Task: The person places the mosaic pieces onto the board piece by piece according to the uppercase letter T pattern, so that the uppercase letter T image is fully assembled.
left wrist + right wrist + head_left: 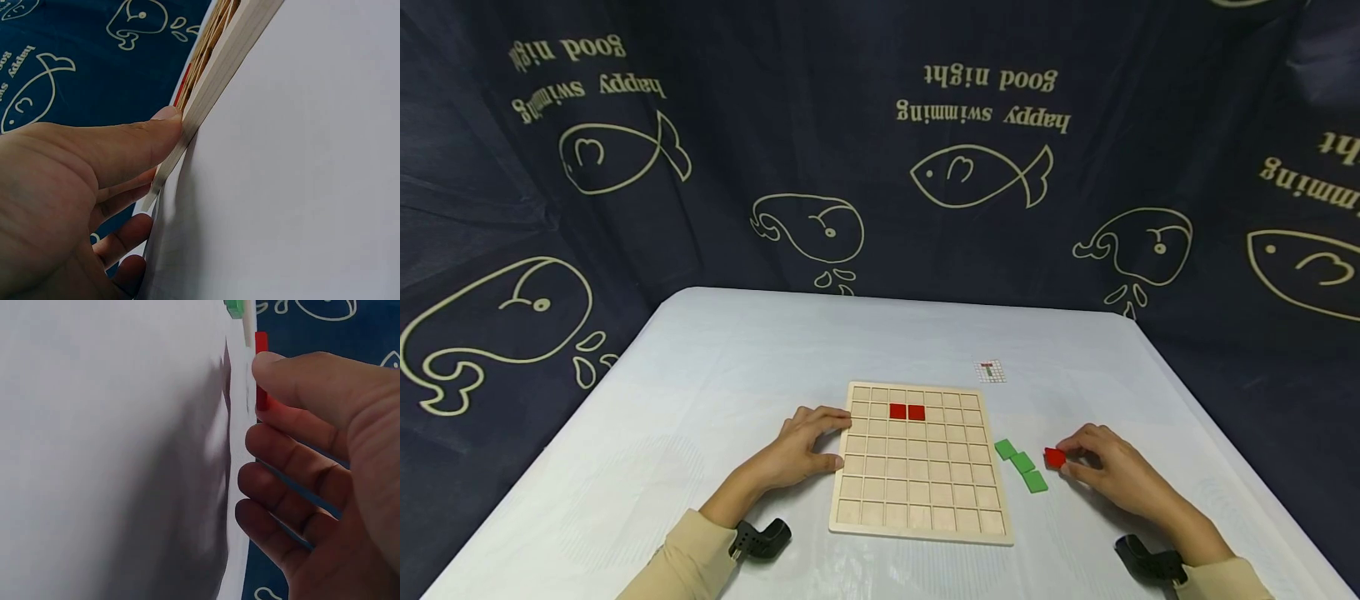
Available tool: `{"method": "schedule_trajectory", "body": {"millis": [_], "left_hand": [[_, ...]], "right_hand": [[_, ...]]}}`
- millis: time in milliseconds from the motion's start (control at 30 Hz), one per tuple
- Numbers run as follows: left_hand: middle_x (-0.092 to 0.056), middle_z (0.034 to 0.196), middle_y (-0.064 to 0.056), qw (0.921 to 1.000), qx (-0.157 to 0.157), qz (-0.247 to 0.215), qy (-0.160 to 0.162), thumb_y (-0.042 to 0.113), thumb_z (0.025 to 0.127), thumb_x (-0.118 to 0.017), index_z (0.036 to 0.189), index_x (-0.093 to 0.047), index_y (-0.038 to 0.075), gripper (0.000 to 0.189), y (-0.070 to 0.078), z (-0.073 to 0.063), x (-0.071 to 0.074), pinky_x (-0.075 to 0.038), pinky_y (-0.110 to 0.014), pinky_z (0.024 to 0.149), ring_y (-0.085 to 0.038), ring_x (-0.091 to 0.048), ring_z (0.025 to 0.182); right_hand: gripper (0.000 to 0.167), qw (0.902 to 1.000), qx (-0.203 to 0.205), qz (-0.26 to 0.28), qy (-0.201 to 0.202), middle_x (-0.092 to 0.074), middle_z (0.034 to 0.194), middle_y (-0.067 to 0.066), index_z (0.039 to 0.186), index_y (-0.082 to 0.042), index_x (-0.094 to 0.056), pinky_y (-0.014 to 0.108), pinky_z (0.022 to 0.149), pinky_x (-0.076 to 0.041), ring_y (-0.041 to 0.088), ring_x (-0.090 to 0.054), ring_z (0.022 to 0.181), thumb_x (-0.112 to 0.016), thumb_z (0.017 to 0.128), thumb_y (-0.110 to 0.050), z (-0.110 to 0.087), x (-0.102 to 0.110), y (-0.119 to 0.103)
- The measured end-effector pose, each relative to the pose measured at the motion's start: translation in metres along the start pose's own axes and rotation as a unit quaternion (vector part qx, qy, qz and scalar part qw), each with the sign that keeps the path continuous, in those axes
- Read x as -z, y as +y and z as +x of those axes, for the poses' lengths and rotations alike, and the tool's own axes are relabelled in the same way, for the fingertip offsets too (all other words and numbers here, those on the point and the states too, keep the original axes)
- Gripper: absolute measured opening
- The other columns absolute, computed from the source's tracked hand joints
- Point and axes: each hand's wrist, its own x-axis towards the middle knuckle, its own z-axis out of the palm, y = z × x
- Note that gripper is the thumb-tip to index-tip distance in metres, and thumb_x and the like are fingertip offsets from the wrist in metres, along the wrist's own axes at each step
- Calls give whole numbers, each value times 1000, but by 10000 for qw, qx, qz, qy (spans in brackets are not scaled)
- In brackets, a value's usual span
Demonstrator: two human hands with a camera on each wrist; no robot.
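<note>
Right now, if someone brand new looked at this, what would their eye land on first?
Probably the dark blue cloth behind the white table, printed with fish, whales and upside-down lettering. Next, the two red tiles side by side near the far edge of the pale wooden grid board. Then the right hand, pinching another red tile beside three green tiles to the right of the board.

Beneath the left grip [801, 446] and the right grip [1108, 468] spreads a white-covered worktop [737, 358]. Beyond both hangs a dark blue cloth [737, 75] printed with pale outlined fish [981, 176], whales [808, 227] and upside-down lettering [982, 114].
</note>
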Motion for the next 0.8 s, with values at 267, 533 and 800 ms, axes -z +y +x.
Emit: {"method": "schedule_trajectory", "body": {"millis": [267,533,800], "left_hand": [[-46,142,2,10000,4,6,-1,26,80,-73,131,-55,12,56,-1,0,-1,-24,-45,94,-18,-38,116],[-47,142,1,10000,-20,48,1,26,80,-73,131,-55,11,56,0,1,0,-25,-43,93,-19,-38,117],[-47,142,1,10000,-22,42,14,25,80,-73,131,-55,12,55,1,0,1,-25,-45,93,-18,-38,117]], "right_hand": [[22,9996,201,-76,178,-60,91,-14,94,-20,-70,27,75,-46,2,-51,88,-78,74,-16,4,0,-7],[21,9994,296,101,162,-62,92,-11,94,-21,-70,31,75,-47,3,-52,89,-78,75,-17,14,-1,-20],[18,9997,122,217,-70,-63,94,-7,96,-19,-70,37,77,-49,11,-55,91,-75,78,-19,25,-3,-34]]}}
